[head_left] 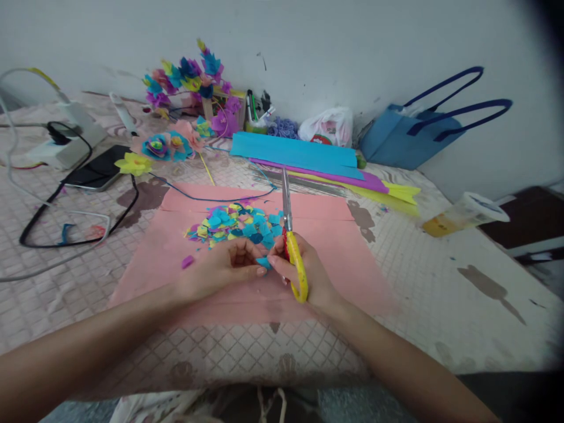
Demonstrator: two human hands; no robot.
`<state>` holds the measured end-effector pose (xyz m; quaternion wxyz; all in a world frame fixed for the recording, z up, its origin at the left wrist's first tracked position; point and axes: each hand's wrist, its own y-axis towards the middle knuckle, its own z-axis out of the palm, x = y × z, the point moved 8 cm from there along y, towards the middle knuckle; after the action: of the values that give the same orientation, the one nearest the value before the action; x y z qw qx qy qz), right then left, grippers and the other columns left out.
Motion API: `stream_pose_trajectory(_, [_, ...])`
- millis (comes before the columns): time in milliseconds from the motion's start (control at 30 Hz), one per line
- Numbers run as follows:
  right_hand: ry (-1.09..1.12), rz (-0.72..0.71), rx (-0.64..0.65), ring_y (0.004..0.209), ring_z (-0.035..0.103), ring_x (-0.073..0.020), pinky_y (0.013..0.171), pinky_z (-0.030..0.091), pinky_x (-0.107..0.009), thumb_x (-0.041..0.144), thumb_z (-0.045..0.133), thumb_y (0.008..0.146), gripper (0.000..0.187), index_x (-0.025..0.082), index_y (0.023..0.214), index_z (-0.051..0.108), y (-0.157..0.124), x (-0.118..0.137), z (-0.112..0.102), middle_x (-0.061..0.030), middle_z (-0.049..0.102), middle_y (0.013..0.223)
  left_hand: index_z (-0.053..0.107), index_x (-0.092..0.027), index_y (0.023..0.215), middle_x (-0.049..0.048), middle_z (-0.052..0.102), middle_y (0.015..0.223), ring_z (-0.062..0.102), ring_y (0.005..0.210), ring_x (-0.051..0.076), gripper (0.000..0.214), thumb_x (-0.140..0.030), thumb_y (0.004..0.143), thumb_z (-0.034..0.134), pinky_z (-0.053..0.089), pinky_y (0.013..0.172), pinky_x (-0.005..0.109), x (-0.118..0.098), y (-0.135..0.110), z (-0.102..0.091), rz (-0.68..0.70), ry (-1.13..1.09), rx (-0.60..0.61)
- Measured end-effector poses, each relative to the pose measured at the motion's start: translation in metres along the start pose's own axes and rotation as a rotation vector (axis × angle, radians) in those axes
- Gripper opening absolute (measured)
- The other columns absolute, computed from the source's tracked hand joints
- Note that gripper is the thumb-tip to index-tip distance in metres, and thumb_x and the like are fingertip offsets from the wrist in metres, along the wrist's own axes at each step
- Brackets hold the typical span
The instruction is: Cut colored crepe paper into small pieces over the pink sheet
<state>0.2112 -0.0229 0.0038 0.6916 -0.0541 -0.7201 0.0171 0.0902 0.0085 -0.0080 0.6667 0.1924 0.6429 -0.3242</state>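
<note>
Between the fingertips of both my hands is a small piece of blue paper (264, 262). My left hand (227, 261) pinches its left side. My right hand (304, 267) touches its other end with thumb and finger, and also holds a pair of scissors (296, 258) with yellow and red handles, blades pointing away from me. Just beyond my hands lies a pile of cut paper pieces (238, 223) in blue, yellow and purple. A small purple paper piece (187, 262) rests left of my left hand. All this is over a pink paper sheet (339, 252).
Paper flowers (185, 76) stand at the back left, near a phone (99, 167) and a power strip (66, 147) with cables. Blue paper (293, 151) lies behind the sheet. At right are a drink cup (462, 214) and a blue bag (409, 138).
</note>
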Motion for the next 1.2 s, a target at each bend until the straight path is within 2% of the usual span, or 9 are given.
stream_pose_trajectory(200, [-0.025,-0.035,0.01,0.054,0.046,-0.0096,0.046,0.036,-0.023,0.029,0.066,0.068,0.022,0.021,0.079,0.048,0.001,0.001,0.002,0.0026,0.054,0.072,0.063,-0.014,0.073,-0.0001,0.065,0.07,0.059,0.064,0.011,0.017,-0.029,0.077,0.069,0.047,0.063,0.025,0.0,-0.001,0.002,-0.028,0.067,0.027])
stream_pose_trajectory(500, [0.004,0.01,0.039,0.054,0.045,-0.0091,0.044,0.037,-0.022,0.032,0.066,0.07,0.024,0.021,0.08,0.048,-0.002,0.0,0.004,0.0031,0.052,0.074,0.062,-0.015,0.069,0.0004,0.066,0.067,0.06,0.062,0.012,0.017,-0.029,0.077,0.069,0.047,0.061,0.024,-0.004,-0.003,-0.001,-0.047,0.1,0.003])
stream_pose_trajectory(800, [-0.012,-0.003,0.054,0.054,0.044,-0.0089,0.047,0.036,-0.023,0.029,0.064,0.07,0.02,0.021,0.08,0.048,-0.002,0.0,0.006,0.0031,0.052,0.073,0.059,-0.016,0.066,0.0008,0.065,0.065,0.06,0.061,0.013,0.02,-0.031,0.073,0.069,0.047,0.061,0.026,-0.004,-0.003,-0.002,-0.079,0.111,-0.024])
stream_pose_trajectory(1200, [-0.077,-0.066,0.027,0.061,0.05,-0.0116,0.051,0.035,-0.024,0.027,0.064,0.069,0.018,0.021,0.078,0.049,-0.002,0.005,0.004,0.0014,0.056,0.074,0.06,-0.015,0.068,0.0008,0.065,0.066,0.06,0.061,0.012,0.017,-0.028,0.072,0.07,0.047,0.062,0.025,-0.009,-0.003,-0.003,-0.067,0.091,-0.029])
